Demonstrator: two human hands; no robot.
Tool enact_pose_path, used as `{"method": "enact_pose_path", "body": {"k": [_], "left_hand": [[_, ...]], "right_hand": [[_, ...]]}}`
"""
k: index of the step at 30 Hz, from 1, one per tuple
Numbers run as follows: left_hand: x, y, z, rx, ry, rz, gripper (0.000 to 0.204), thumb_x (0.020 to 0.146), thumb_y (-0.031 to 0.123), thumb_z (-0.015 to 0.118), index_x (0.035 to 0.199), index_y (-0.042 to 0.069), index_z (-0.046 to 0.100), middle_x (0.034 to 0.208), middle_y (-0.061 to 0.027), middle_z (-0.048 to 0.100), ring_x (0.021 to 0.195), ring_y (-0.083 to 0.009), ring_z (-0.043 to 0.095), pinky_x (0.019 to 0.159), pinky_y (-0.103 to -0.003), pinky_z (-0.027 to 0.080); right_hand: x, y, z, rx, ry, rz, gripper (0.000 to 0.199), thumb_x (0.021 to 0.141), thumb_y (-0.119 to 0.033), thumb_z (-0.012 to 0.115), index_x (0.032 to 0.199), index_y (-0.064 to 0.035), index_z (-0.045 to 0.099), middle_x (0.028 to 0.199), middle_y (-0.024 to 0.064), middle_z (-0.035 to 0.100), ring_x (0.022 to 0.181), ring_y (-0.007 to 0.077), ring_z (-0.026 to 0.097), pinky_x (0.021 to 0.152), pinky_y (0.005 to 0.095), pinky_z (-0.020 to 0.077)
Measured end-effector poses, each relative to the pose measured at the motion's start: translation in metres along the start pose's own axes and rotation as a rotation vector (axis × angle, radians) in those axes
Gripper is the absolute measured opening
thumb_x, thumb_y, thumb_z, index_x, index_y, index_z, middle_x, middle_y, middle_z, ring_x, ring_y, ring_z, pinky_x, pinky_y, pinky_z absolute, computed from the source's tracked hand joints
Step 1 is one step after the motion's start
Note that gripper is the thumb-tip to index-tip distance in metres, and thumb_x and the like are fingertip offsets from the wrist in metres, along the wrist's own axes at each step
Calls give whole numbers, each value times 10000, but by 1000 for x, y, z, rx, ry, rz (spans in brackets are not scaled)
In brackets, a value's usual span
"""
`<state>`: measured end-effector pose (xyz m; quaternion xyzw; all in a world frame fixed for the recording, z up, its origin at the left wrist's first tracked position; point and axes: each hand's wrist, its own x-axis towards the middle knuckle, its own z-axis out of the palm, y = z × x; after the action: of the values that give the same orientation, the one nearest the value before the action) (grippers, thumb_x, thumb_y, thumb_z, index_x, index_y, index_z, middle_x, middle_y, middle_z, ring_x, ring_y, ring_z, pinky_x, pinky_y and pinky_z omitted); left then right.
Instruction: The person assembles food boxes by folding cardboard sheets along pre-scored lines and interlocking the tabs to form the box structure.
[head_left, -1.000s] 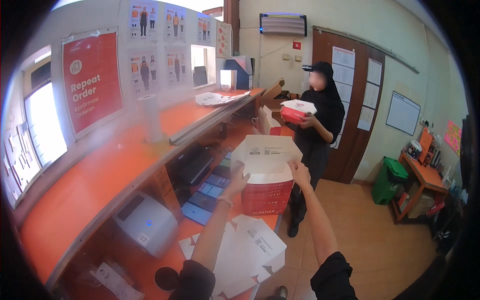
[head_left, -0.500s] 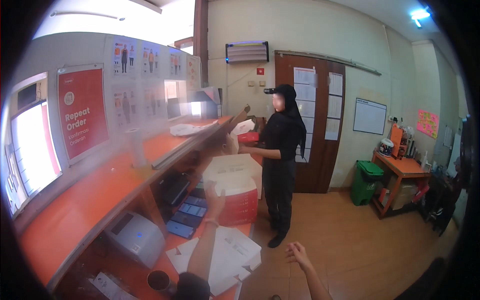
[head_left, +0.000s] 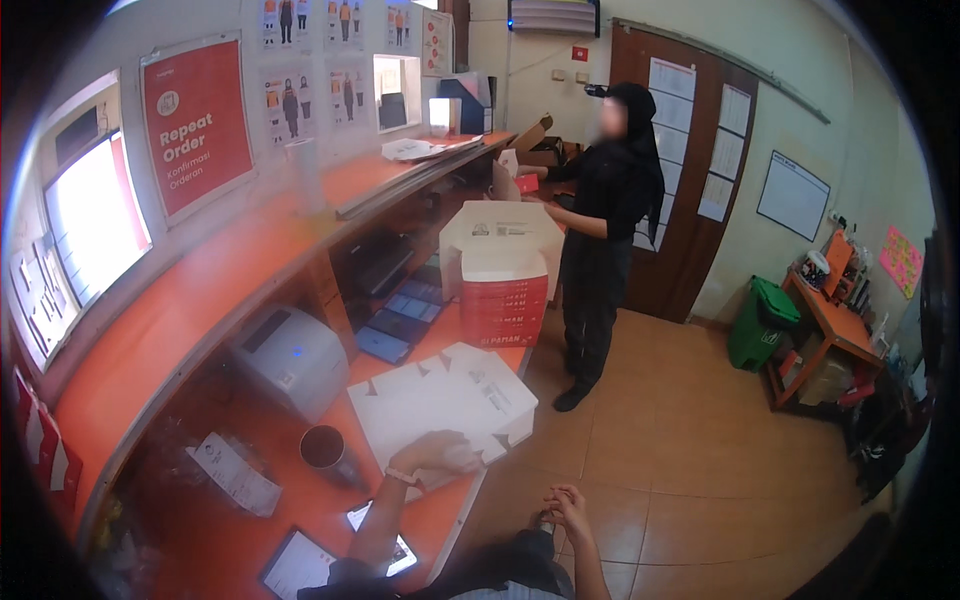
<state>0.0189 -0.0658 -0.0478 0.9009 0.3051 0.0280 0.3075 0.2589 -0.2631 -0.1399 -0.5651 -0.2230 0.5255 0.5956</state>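
A flat, unfolded white cardboard box (head_left: 425, 395) with slots and flaps lies near the counter's front edge. My left hand (head_left: 438, 455) rests at its near side, fingers bent and pressed together on the cardboard edge; the fingertips are partly blurred. My right hand (head_left: 570, 515) hangs in the air beyond the counter edge, holding nothing, its fingers loosely bent and apart. Farther along stands a stack of red and white boxes (head_left: 503, 312), with an opened-out white box (head_left: 505, 228) on top.
A co-worker (head_left: 605, 210) in black stands past the stack, hands at a small box. On the orange counter (head_left: 270, 430) are a white printer (head_left: 290, 362), a dark cup (head_left: 330, 455), a paper slip (head_left: 235, 475), a tablet (head_left: 300, 565) and several phones (head_left: 400, 325). A raised shelf (head_left: 200, 330) runs along the left.
My left hand has left the box stack and come back to the flat box. The view has tipped down, so the tablet now shows. My right hand stays raised beside the counter.
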Motion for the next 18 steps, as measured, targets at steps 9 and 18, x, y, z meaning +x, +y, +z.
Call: {"method": "enact_pose_path", "body": {"k": [9, 18], "left_hand": [[-43, 4, -10, 323, 271, -335, 238, 812, 285, 486, 920, 113, 611, 778, -124, 620, 748, -296, 595, 665, -418, 458], [-60, 37, -14, 70, 835, -211, 99, 811, 129, 499, 855, 60, 554, 782, -141, 601, 717, -299, 591, 604, -379, 448]], "right_hand": [[-10, 9, 42, -155, -229, 26, 240, 852, -223, 529, 1024, -57, 504, 877, 99, 575, 743, 163, 588, 532, 290, 519], [-19, -57, 110, -324, -595, -288, 375, 868, -200, 504, 1220, -120, 402, 828, 60, 586, 691, 114, 573, 534, 241, 477]]}}
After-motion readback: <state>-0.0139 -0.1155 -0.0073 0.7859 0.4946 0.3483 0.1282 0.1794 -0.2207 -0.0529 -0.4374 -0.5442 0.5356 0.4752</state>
